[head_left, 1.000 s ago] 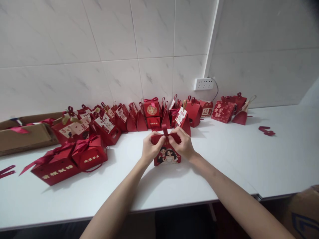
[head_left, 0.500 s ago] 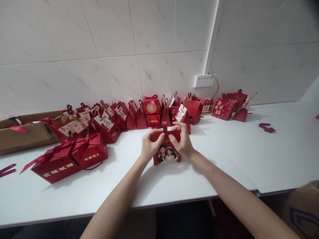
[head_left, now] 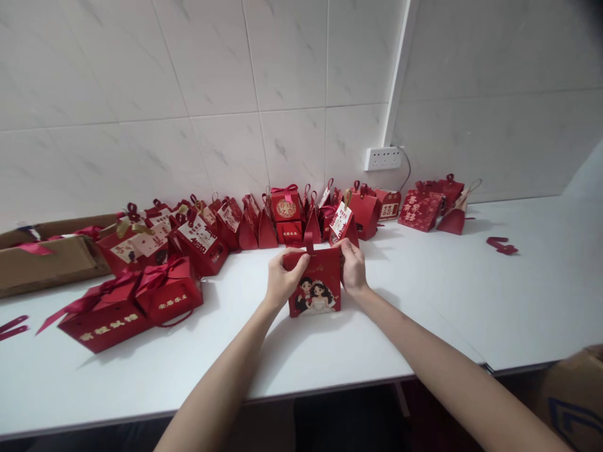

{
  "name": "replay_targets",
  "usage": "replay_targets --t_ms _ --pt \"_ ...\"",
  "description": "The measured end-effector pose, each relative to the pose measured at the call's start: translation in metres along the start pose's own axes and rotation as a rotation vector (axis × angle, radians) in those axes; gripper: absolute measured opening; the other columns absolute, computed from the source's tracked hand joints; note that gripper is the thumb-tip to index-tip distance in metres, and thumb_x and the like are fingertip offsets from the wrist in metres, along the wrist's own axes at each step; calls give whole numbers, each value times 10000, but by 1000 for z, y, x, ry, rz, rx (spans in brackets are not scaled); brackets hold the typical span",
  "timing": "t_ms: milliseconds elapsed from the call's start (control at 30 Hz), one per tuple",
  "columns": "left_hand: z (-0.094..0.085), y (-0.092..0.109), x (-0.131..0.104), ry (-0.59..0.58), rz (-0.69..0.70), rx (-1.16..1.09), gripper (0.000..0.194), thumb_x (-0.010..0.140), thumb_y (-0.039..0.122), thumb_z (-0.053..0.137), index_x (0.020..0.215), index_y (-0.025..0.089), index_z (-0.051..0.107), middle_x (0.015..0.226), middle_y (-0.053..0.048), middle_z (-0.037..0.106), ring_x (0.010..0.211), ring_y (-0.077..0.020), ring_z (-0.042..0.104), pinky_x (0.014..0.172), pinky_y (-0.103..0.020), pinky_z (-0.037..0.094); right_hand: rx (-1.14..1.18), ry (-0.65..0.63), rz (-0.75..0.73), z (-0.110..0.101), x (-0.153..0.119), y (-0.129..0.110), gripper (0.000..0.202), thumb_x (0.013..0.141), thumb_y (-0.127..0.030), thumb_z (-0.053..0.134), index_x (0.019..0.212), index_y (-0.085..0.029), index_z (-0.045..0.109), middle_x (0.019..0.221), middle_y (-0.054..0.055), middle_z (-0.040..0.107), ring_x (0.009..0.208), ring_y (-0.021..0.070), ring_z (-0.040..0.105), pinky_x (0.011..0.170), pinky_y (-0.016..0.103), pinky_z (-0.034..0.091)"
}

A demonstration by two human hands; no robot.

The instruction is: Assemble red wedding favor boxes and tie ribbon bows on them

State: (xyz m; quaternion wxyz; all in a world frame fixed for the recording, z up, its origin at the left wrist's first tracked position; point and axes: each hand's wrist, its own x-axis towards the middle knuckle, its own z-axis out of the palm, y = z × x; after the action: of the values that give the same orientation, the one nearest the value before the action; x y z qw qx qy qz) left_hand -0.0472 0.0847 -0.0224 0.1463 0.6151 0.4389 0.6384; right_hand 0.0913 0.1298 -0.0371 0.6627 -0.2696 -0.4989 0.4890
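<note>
A red gift box [head_left: 315, 290] with a cartoon bride and groom on its front stands upright on the white table, a red ribbon loop [head_left: 309, 242] rising from its top. My left hand [head_left: 285, 276] grips its upper left corner, thumb in front near the loop. At its upper right edge, my right hand [head_left: 352, 267] has its fingers closed on the side; the fingertips are partly hidden. Just behind that hand stands a red box with a white tag [head_left: 342, 225].
Many red boxes line the wall. Two ribboned red boxes [head_left: 115, 317] stand at left front, by a cardboard tray [head_left: 51, 267]. Loose red straps [head_left: 502, 245] lie at right. A socket strip [head_left: 382, 159] is on the wall; a carton [head_left: 577, 389] stands below at right.
My right hand has moved off the box's front, away from the ribbon loop, to its right edge, uncovering more of the front. My left hand has stayed at the left corner. The view has tilted slightly.
</note>
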Motion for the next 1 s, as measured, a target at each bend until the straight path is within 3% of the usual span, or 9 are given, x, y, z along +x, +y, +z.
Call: replay_targets --t_ms 67,267,433,533,667,767,900,1000 --pt "0 0 0 -4 -3 5 157 758 314 628 745 159 650 688 -13 689 624 -137 628 587 -222 493 -28 -40 -19 -1 -1 -1 480 778 -660 438 649 -204 517 539 0 539 509 163 526 482 280 421" --pt "0 0 1 8 -11 12 163 764 318 623 732 158 628 681 -10 675 615 -132 615 579 -218 481 -378 -175 -294 -2 -12 -4 297 836 -497 515 844 -211 594 714 7 619 674 175 581 604 277 457" --pt "1 -1 0 -5 -6 19 162 771 317 617 732 159 614 690 -11 670 630 -134 614 585 -218 477 -350 -52 -190 -1 -7 3 493 870 -597 374 629 -206 554 524 7 530 520 168 519 508 294 431" --pt "1 0 -1 -23 8 13 158 774 312 614 727 161 606 680 -6 659 624 -128 605 587 -213 472 -268 -76 -120 -2 -5 3 558 887 -614 295 598 -207 544 478 11 511 480 170 515 476 302 432" --pt "1 3 -2 -22 11 16 156 769 306 612 708 164 595 639 6 634 576 -115 575 551 -203 459 -386 -146 -307 2 -11 -6 316 861 -485 488 922 -202 613 861 53 668 844 206 629 767 349 503" --pt "2 4 -2 -20 15 19 152 764 304 611 705 165 590 636 7 631 568 -114 571 544 -203 460 -401 -122 -438 7 -15 -13 361 792 -366 625 1112 -223 538 1003 55 642 920 194 620 861 372 491" --pt "4 5 -3 -31 42 19 133 770 302 607 744 172 591 689 -2 654 614 -122 600 585 -212 480 -467 -47 -571 11 -16 -21 230 762 -338 667 957 -228 612 997 60 612 900 198 610 844 378 499" --pt "4 5 -4 -50 55 10 126 778 302 603 780 175 605 742 -15 678 665 -136 632 616 -223 497 -489 -74 -517 10 -16 -23 163 772 -364 657 850 -221 640 868 36 646 838 197 621 792 353 506"
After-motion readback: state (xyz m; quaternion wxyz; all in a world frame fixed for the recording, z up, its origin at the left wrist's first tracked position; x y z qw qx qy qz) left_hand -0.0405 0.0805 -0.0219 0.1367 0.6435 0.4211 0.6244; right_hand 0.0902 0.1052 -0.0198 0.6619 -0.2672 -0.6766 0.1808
